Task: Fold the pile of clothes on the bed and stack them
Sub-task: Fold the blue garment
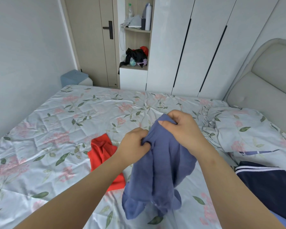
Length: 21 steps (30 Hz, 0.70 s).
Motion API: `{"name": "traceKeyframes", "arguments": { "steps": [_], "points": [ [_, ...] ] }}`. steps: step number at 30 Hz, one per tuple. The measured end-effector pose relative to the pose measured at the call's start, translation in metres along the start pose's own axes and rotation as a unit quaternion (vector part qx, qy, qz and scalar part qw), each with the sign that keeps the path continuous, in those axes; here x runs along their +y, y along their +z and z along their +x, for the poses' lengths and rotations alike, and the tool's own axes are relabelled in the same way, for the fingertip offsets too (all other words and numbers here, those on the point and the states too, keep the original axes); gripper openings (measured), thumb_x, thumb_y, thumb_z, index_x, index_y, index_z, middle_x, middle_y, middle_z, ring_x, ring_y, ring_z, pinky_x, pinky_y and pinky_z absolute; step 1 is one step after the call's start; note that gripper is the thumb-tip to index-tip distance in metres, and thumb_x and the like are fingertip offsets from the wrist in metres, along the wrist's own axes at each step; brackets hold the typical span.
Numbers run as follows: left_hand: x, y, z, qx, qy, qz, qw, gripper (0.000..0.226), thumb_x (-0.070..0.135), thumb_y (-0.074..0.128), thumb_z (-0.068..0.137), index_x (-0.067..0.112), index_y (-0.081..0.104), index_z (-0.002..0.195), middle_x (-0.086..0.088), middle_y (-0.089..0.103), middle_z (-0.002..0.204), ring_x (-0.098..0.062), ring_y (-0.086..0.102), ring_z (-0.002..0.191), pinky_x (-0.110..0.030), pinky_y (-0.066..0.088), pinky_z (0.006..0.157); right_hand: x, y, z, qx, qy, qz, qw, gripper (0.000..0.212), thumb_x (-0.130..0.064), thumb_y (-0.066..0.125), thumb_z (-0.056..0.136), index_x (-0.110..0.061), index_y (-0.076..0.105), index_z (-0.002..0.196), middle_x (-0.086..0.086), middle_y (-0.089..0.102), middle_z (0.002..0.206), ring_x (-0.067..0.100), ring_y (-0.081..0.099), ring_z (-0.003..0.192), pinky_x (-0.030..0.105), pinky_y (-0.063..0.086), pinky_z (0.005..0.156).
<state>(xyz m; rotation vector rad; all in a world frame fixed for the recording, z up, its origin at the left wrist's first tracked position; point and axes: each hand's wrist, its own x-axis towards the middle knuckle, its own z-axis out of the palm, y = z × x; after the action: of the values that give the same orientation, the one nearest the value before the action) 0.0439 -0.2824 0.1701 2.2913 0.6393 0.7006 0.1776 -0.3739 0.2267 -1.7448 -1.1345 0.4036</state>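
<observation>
Beige door (92, 38), white wardrobe (205, 47), blue box (71, 78), padded headboard (271, 76)

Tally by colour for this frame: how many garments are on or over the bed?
Red: 1, the red garment
Blue: 1, the blue garment, gripped by the left hand and the right hand
Navy, white-striped: 1, the navy garment
Total: 3

Bunched blue garment (160, 176) hangs, its lower end on the bed (56, 129). Crumpled red garment (102, 156) lies to its left, navy white-striped garment (267, 184) to its right.
</observation>
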Motion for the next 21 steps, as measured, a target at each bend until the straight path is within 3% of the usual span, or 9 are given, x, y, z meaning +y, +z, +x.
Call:
{"name": "traceKeyframes", "arguments": {
  "steps": [3,6,9,11,13,15,18,20,21],
  "points": [
    [-0.006,-0.003,-0.004,-0.066,-0.011,-0.034,0.997,0.018,0.004,0.049,0.071,-0.013,0.051,0.066,-0.021,0.051,0.073,-0.029,0.05,0.072,-0.033,0.038,0.066,-0.001,-0.011,-0.001,0.027,0.011,0.07,0.997,0.02,-0.015,0.064,0.086,-0.002,0.057,0.074,0.001,0.049,0.066,0.009,0.043,0.063,0.021,0.034,0.058],
    [-0.01,-0.003,-0.003,-0.11,-0.103,-0.089,0.985,0.016,0.001,0.052,0.079,-0.007,0.052,0.066,-0.013,0.048,0.07,-0.02,0.045,0.069,-0.031,0.036,0.065,-0.002,-0.018,0.0,0.043,0.019,0.104,0.993,0.02,-0.016,0.064,0.087,-0.015,0.059,0.068,-0.011,0.053,0.06,0.003,0.047,0.059,0.015,0.038,0.056],
    [-0.009,-0.009,-0.003,-0.046,-0.196,-0.276,0.94,0.018,0.016,0.056,0.068,-0.001,0.054,0.068,-0.011,0.042,0.072,-0.02,0.039,0.071,-0.033,0.031,0.067,0.0,-0.023,0.0,0.054,0.03,0.108,0.992,0.019,-0.018,0.063,0.088,-0.003,0.06,0.076,0.001,0.052,0.069,0.008,0.046,0.065,0.022,0.037,0.061],
    [-0.015,-0.016,-0.005,-0.041,-0.178,-0.305,0.935,0.031,0.018,0.067,0.076,-0.011,0.056,0.073,-0.012,0.045,0.075,-0.021,0.041,0.073,-0.035,0.032,0.068,0.002,-0.026,-0.001,0.067,0.034,0.116,0.99,0.026,-0.019,0.062,0.089,0.007,0.058,0.084,0.006,0.049,0.075,0.014,0.044,0.07,0.027,0.036,0.066],
    [-0.021,-0.02,-0.008,-0.095,-0.105,-0.222,0.965,0.029,0.012,0.073,0.082,-0.011,0.058,0.072,-0.01,0.049,0.068,-0.014,0.047,0.067,-0.029,0.038,0.063,0.003,-0.029,-0.001,0.081,0.038,0.114,0.989,0.028,-0.019,0.062,0.089,0.005,0.055,0.076,0.006,0.044,0.072,0.016,0.04,0.07,0.028,0.033,0.066],
    [-0.028,-0.021,-0.011,-0.158,-0.031,-0.076,0.984,0.032,0.012,0.074,0.081,-0.005,0.054,0.062,-0.002,0.042,0.057,-0.004,0.039,0.056,-0.019,0.032,0.055,0.003,-0.032,-0.002,0.096,0.04,0.117,0.988,0.032,-0.018,0.062,0.089,-0.007,0.048,0.063,0.004,0.037,0.066,0.015,0.036,0.067,0.028,0.03,0.063],
    [-0.04,-0.02,-0.01,-0.219,0.003,0.082,0.972,0.04,0.02,0.069,0.085,0.002,0.045,0.059,-0.003,0.04,0.057,-0.01,0.037,0.056,-0.02,0.027,0.054,0.005,-0.035,-0.002,0.104,0.041,0.125,0.986,0.028,-0.016,0.061,0.09,-0.007,0.048,0.067,0.006,0.036,0.069,0.016,0.036,0.069,0.028,0.03,0.065],
    [-0.046,-0.019,-0.009,-0.208,-0.005,0.125,0.97,0.038,0.022,0.063,0.089,0.016,0.042,0.058,0.0,0.044,0.059,-0.013,0.042,0.059,-0.024,0.028,0.057,0.008,-0.037,-0.001,0.106,0.046,0.123,0.986,0.025,-0.017,0.063,0.089,-0.008,0.053,0.068,0.006,0.042,0.07,0.015,0.041,0.069,0.027,0.034,0.065],
    [-0.048,-0.019,-0.008,-0.16,-0.012,0.117,0.98,0.035,0.018,0.061,0.091,0.021,0.045,0.06,0.005,0.046,0.06,-0.013,0.044,0.061,-0.023,0.03,0.06,0.011,-0.039,-0.001,0.107,0.053,0.124,0.985,0.023,-0.017,0.064,0.088,-0.009,0.056,0.068,0.006,0.047,0.07,0.014,0.044,0.069,0.026,0.037,0.064]
  ]
}}
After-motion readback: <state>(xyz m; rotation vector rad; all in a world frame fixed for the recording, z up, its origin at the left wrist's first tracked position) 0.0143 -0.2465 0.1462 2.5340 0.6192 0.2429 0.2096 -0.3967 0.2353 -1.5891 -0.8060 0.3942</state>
